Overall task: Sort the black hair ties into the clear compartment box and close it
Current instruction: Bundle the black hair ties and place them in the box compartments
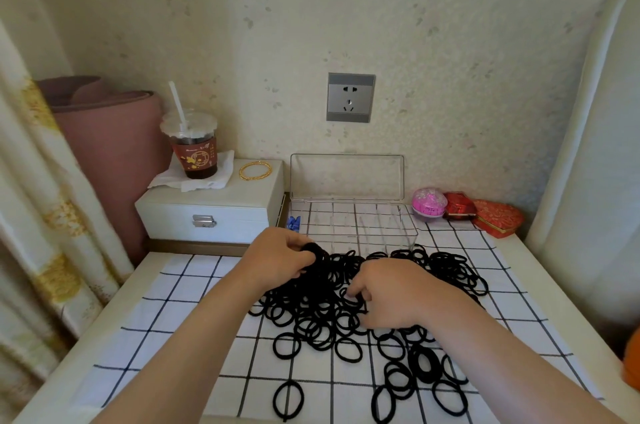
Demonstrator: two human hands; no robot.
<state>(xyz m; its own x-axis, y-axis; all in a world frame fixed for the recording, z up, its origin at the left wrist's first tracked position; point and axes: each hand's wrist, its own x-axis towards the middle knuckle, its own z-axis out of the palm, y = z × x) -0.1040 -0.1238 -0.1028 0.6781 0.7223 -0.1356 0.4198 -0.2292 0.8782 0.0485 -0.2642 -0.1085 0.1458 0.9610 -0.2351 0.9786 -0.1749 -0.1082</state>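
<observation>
1. The left hand [277, 259] has its fingers and thumb curled round a thick bundle of ties [317, 254], clamped at the fingertips and held just above the far left edge of the heap.
2. The right hand [394, 295] lies palm down on the heap, its fingers bent with the tips buried among the loops. Whether they grip a tie cannot be told.
3. The black hair ties [446, 271] lie in a loose heap under and around both sets of fingers, spreading away to the right of the right hand's fingers. Scattered single loops lie nearer the person than the fingers.
4. The clear compartment box [408, 233] stands just beyond the fingertips of both hands, touching the far edge of the heap. Its lid [346, 177] stands open and upright against the wall. The compartments look see-through, and no black ties show in them.
5. A white cloth with a black grid [173, 312] lies under the heap and the forearms.
6. Beyond and left of the left fingers is a white jewellery case [207, 212], with a drink cup [195, 153] and a gold bangle [255, 170] on top.
7. Beyond and right of the right fingers are a pink egg-shaped box [428, 201] and a red heart-shaped box [498, 217].
</observation>
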